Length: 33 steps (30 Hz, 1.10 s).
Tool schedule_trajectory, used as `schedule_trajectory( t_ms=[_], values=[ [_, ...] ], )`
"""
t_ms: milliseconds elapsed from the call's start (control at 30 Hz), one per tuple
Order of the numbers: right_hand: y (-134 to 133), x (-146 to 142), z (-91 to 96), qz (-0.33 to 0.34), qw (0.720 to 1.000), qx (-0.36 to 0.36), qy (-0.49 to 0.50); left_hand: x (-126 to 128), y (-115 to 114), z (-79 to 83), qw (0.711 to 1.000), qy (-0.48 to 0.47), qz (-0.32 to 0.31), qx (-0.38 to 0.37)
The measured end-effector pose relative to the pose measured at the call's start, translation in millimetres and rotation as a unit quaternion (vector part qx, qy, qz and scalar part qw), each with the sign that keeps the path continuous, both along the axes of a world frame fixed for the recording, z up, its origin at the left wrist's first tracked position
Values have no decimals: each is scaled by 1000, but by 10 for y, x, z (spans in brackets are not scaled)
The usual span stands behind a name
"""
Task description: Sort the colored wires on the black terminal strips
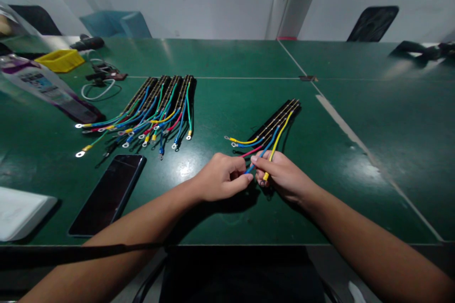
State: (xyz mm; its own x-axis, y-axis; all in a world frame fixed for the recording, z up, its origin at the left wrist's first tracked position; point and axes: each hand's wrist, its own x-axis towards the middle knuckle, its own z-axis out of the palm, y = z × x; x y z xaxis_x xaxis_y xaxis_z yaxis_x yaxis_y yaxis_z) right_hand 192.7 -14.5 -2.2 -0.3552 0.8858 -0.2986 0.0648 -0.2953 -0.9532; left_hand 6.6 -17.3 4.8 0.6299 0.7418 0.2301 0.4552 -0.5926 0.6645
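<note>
My left hand (pixel 221 176) and my right hand (pixel 280 175) meet at the near middle of the green table (pixel 231 61). Both are closed in a pinch on the near ends of coloured wires from a black wire harness (pixel 275 120) that stretches away to the upper right. A blue wire and a yellow wire with a yellow terminal run into my right fingers; the blue wire's end sits between both hands' fingertips. A red wire and two more ring-terminal wires fan out to the left of the harness.
A row of several similar harnesses (pixel 156 109) lies at the left middle. A black phone (pixel 108 194) lies near the front left, a white object (pixel 17 210) at the left edge. A yellow tray (pixel 60 60), cables and a plastic packet (pixel 42 87) sit far left.
</note>
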Motion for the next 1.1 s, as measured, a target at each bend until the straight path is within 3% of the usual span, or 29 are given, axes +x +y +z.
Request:
schedule_trajectory(
  t_ms=[767, 1100],
  values=[
    [-16, -8, 39, -5, 1000, -12, 10, -4, 12, 30, 999, 41, -27, 23],
    [-17, -9, 33, -7, 1000, -11, 6, 3, 12, 13, 1000, 19, -5, 7]
  ],
)
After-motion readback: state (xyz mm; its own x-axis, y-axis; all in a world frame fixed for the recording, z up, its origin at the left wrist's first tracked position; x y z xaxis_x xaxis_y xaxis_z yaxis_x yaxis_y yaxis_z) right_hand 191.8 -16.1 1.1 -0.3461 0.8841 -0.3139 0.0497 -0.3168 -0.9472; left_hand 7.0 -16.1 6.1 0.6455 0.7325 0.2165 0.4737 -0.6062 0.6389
